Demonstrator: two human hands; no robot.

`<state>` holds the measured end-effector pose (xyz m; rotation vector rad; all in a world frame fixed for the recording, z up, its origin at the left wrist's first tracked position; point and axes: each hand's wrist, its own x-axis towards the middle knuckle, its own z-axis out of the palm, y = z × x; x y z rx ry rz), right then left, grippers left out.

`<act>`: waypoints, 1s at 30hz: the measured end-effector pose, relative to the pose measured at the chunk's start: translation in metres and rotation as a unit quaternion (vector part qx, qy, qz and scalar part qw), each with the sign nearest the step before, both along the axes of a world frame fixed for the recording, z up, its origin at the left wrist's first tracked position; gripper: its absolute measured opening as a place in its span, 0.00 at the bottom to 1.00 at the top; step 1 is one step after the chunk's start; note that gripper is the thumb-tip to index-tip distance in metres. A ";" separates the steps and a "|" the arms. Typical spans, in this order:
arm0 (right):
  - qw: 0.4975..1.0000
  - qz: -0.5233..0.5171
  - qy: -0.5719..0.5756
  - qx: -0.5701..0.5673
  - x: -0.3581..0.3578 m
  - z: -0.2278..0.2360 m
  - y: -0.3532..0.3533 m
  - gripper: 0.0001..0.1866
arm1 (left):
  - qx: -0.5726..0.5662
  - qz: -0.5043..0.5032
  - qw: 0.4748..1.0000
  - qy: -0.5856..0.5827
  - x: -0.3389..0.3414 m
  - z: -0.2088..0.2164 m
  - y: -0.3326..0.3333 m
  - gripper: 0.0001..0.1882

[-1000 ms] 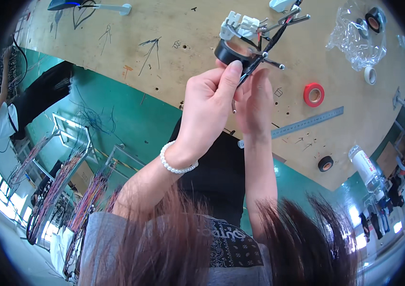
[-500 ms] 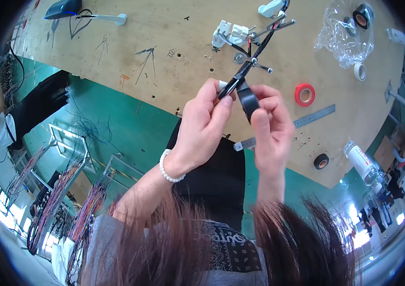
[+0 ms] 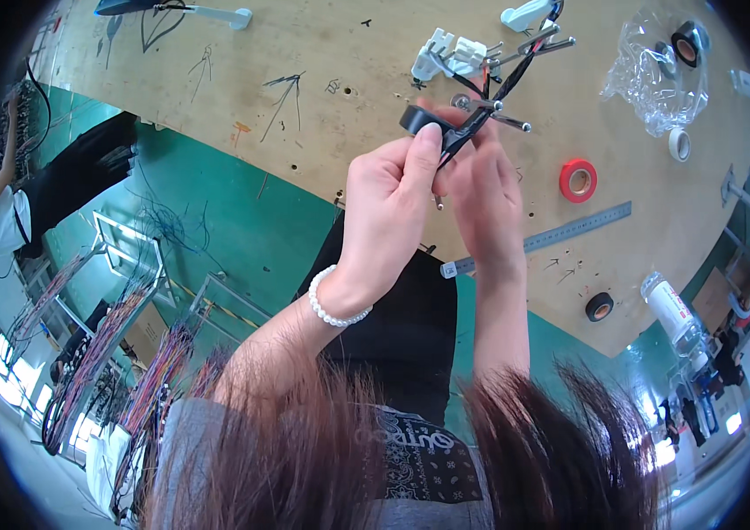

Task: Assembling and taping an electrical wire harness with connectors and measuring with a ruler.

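A wire bundle wrapped in black tape (image 3: 506, 87) runs from metal posts on the board down to my hands. My left hand (image 3: 388, 190), with a white bead bracelet at the wrist, is closed, its thumb pressed on a roll of black tape (image 3: 417, 118) at the left of the bundle. My right hand (image 3: 488, 190) is just right of the bundle, partly behind it. Its fingers reach under the wires toward the roll and are blurred and partly hidden. White connector blocks (image 3: 450, 55) sit on the board beyond the bundle.
On the wooden board lie a red tape roll (image 3: 578, 180), a steel ruler (image 3: 560, 234), a black tape roll (image 3: 599, 306), a white tape roll (image 3: 679, 144) and a clear plastic bag (image 3: 658, 84). A plastic bottle (image 3: 671, 309) is at the right. Wire racks (image 3: 132, 256) stand at the left.
The black tape roll has passed from the right of the bundle to its left, now under my left thumb. My right hand has moved left, its fingers going behind the wires.
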<state>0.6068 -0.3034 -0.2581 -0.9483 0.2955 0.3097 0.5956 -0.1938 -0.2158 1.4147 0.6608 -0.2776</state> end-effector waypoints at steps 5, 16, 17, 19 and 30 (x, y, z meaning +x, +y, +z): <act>0.980 0.062 -0.074 -0.175 -0.016 -0.011 -0.012 0.20 | -0.028 -0.018 0.999 0.019 0.000 0.007 0.000 0.22; 0.799 0.183 -0.212 -0.532 0.009 0.094 0.018 0.11 | 0.173 -0.090 0.959 -0.207 -0.031 -0.009 -0.002 0.11; 0.875 0.127 -0.202 -0.421 0.001 0.084 0.018 0.14 | 0.144 -0.042 0.978 -0.148 -0.032 -0.012 0.005 0.11; 0.913 0.079 -0.120 -0.381 -0.019 0.065 -0.004 0.14 | 0.113 0.001 0.993 -0.039 -0.021 0.004 0.009 0.17; 0.937 0.140 -0.118 -0.299 -0.026 0.026 -0.036 0.22 | 0.057 -0.085 0.995 -0.011 -0.027 0.003 0.018 0.14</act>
